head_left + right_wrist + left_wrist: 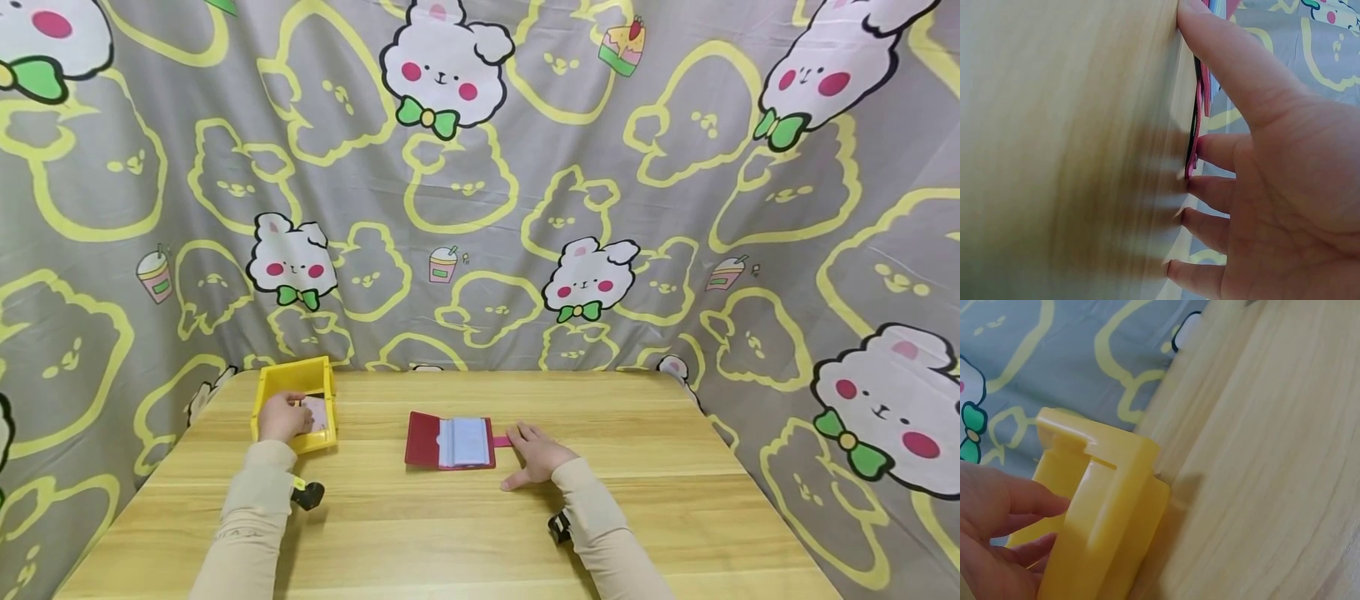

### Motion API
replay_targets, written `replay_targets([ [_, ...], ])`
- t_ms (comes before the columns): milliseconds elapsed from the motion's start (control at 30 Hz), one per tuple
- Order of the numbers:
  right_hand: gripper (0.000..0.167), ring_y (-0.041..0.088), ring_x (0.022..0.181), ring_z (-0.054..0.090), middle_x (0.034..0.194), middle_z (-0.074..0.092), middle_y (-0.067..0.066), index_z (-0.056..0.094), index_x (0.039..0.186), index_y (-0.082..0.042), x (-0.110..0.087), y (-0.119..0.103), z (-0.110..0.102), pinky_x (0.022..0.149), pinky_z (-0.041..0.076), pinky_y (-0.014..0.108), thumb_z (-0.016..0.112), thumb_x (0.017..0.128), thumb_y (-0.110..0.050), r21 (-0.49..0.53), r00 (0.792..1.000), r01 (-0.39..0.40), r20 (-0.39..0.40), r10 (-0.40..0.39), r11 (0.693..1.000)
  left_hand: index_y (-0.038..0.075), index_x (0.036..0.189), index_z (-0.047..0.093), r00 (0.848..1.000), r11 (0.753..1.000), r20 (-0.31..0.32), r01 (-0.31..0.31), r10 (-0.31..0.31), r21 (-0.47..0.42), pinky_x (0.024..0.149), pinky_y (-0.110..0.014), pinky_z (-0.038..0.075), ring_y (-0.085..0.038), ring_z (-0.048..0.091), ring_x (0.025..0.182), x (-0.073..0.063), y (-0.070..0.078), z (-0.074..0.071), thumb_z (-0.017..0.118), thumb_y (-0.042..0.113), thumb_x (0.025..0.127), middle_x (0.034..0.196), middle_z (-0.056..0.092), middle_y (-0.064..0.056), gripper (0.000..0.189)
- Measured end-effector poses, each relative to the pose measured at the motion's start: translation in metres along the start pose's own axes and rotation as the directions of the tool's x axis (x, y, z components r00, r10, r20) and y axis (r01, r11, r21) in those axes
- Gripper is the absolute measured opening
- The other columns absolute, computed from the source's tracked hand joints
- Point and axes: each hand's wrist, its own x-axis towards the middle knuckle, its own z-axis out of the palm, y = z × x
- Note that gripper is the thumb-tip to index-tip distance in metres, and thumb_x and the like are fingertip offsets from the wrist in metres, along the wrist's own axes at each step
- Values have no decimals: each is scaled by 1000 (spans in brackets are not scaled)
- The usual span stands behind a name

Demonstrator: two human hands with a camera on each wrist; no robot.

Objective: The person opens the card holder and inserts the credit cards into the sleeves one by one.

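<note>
My left hand (pixel 281 417) reaches into a yellow bin (pixel 295 447) at the table's left. A pale pink patterned card (pixel 317 413) lies in the bin right by its fingers. In the left wrist view, the yellow bin wall (pixel 1100 512) hides the fingertips, so whether they pinch anything is unclear. A red card holder (pixel 423 441) lies unfolded mid-table, pale blue sleeves (pixel 468 441) showing on its right half. From its right edge runs a pink strap (pixel 502 442). My right hand (pixel 542 455) rests with spread fingers on the table, fingertips touching the strap's end.
The wooden table (pixel 420 533) runs back to a grey cartoon-print curtain (pixel 480 325), which also hangs along both sides. The bin stands near the table's back left corner. Black wrist cameras (pixel 307 496) sit on both forearms.
</note>
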Motion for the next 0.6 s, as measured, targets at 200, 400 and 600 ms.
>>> replay_targets([
  [200, 101, 41, 148, 20, 160, 21, 21, 28, 153, -4, 0, -1, 0, 116, 29, 59, 78, 77, -49, 7, 1000, -1, 4, 1, 1000, -9, 131, 52, 999, 999, -33, -5, 6, 36, 55, -25, 51, -19, 60, 69, -1, 1, 1, 63, -4, 81, 111, 61, -30, 51],
  [400, 101, 42, 148, 21, 160, 22, 21, 28, 153, -4, 0, 0, 0, 115, 29, 60, 78, 77, -48, 4, 1000, -1, 1, 1, 1000, -13, 130, 51, 1000, 998, -30, -3, 5, 68, 59, -26, 50, -23, 61, 73, 0, 2, -2, 62, -1, 83, 112, 62, -33, 50],
  [600, 100, 41, 148, 21, 160, 22, 22, 29, 152, -4, 1, 1, 1, 116, 30, 57, 78, 77, -48, 0, 1000, -1, -6, 1, 1000, -13, 120, 58, 996, 960, -46, -66, 82, 270, 71, -38, 50, -39, 56, 93, -5, 9, -6, 61, 0, 78, 121, 59, -34, 44],
])
